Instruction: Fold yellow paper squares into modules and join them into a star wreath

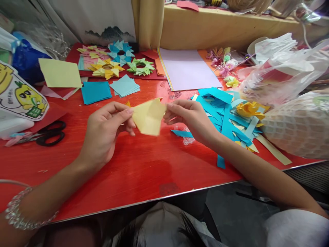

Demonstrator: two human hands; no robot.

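Observation:
A pale yellow sheet of paper, partly folded and a little blurred, is held up above the red table. My left hand pinches its left corner between thumb and fingers. At the paper's right corner my right hand has its thumb and fingers closed on the edge. Small orange tips show behind the paper; what they belong to is hidden. Beyond my hands lie a stack of blue paper squares and a stack of light blue squares.
Folded paper rings, among them a green ring, rest at the back beside lilac sheets. Blue paper strips are heaped at right, near a netted bundle. Black-handled scissors lie at left. The table's front edge runs below my hands.

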